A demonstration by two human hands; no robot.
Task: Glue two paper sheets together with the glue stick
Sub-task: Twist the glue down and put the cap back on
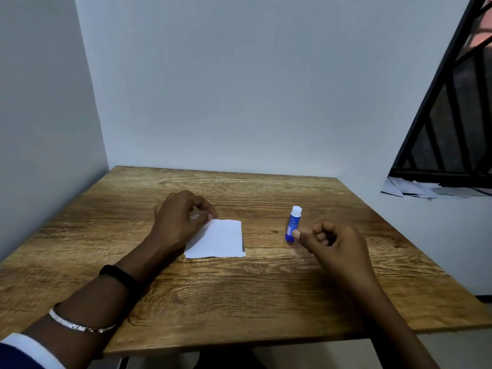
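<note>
Glue stick (292, 223) upright, capped; right hand (338, 246) curled, thumb touching its base, grip unclear: a nudge could topple it. Left hand (178, 217) pinches paper sheets (221, 241) corner; a tug may misalign them.

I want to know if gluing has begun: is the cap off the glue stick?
No, the white cap sits on top of the blue glue stick, which stands upright on the table.

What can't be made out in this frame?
Head view: whether the left hand pinches the paper corner; its curled fingers cover the contact.
Head view: how many sheets the paper holds; the edges are too fine.
Head view: the glue stick label; too small.
Head view: whether the right hand touches the glue stick; the thumb tip overlaps it.
</note>
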